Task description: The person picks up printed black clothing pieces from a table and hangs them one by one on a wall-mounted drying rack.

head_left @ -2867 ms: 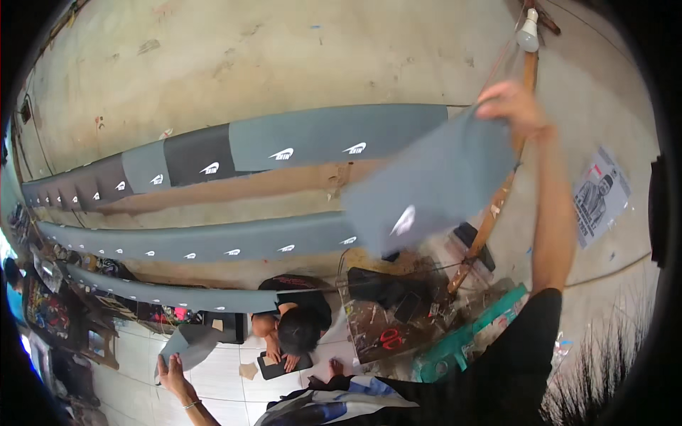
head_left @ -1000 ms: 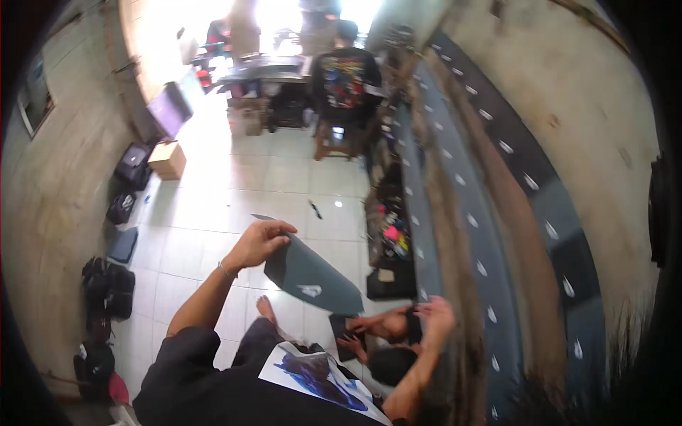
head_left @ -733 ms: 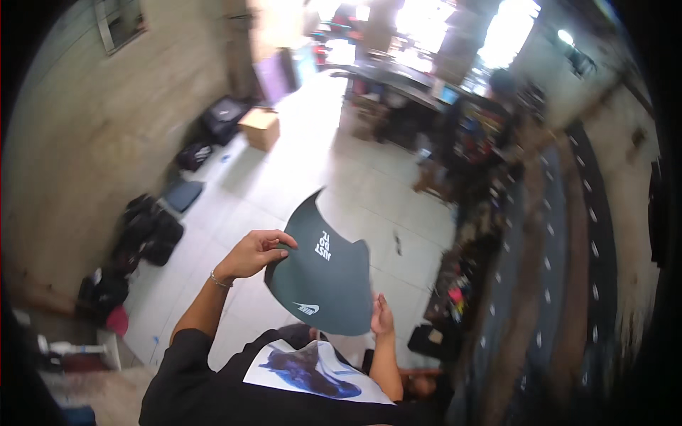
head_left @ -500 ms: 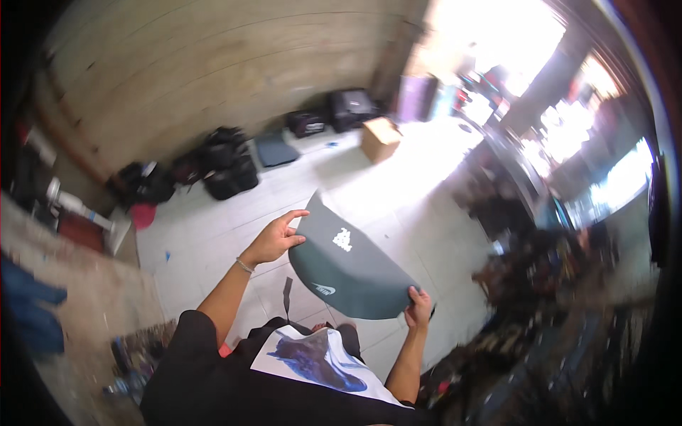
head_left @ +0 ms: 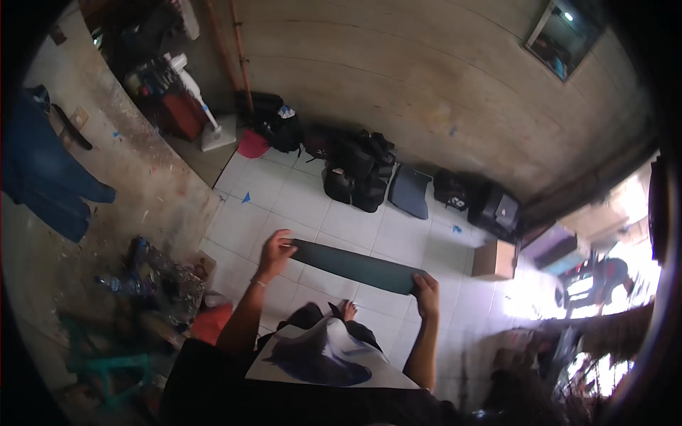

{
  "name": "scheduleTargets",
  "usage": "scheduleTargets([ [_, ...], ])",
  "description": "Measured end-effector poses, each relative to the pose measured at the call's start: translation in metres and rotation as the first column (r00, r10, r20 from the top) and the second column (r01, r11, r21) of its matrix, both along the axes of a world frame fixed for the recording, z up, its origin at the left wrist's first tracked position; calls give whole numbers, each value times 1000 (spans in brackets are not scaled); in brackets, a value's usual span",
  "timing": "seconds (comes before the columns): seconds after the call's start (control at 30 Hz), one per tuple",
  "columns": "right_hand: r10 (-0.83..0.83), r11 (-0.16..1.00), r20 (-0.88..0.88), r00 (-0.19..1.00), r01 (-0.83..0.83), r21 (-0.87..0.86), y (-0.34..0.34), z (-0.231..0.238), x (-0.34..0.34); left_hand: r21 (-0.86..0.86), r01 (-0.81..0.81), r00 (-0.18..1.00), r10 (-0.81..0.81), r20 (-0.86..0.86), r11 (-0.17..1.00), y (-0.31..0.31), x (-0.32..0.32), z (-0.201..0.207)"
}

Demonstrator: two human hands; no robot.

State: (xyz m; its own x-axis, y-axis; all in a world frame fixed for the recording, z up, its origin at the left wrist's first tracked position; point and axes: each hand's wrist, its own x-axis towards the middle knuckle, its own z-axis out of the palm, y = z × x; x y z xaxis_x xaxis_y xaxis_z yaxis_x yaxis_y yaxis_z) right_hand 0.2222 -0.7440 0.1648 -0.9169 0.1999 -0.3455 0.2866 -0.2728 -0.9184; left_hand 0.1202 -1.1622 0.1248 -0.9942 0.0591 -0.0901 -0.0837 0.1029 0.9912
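Note:
A dark grey-green flat panel (head_left: 352, 266), probably cut sheet material for a bag, stretches between my two hands in front of my body. It is tilted so that only a narrow strip of its face shows. My left hand (head_left: 275, 254) pinches the left end between thumb and fingers. At the other end my right hand (head_left: 426, 292) grips the corner, thumb on top. The printed marks on its face are hidden from this angle. Beyond it on the tiled floor lies a flat blue-grey panel (head_left: 409, 192) of similar shape.
Black bags (head_left: 359, 167) line the far wall, with a red cap-like item (head_left: 253, 144) at their left. A cardboard box (head_left: 494, 260) stands at the right. White vacuum-like appliance (head_left: 188, 85) and hanging blue trousers (head_left: 53, 170) are at the left. An orange-red item (head_left: 212, 322) sits beside my left forearm.
My view has swung to the right. The panel has turned from face-up and broad to nearly edge-on. Both hands still hold its ends.

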Motion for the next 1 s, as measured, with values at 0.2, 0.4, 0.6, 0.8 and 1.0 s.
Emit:
scheduleTargets([
  [0.2,465,875,63,883,-469,117,-73,20,-226,161,-392,920,379,102,906,-82,-58,4],
  [0.4,430,886,154,889,-449,117,-157,-18,-382,-21,-463,883,464,67,886,-148,-166,-55],
  [0.6,343,916,161,925,-368,161,-209,-31,-505,-182,-412,911,407,-68,893,-211,-338,-53],
  [0.8,257,963,132,958,-265,51,-241,-36,-662,-184,-296,955,288,-68,937,-268,-533,-28],
  [1.0,254,965,-134,958,-261,-34,-280,-16,-852,57,-295,949,300,-99,954,-305,-756,28],
])
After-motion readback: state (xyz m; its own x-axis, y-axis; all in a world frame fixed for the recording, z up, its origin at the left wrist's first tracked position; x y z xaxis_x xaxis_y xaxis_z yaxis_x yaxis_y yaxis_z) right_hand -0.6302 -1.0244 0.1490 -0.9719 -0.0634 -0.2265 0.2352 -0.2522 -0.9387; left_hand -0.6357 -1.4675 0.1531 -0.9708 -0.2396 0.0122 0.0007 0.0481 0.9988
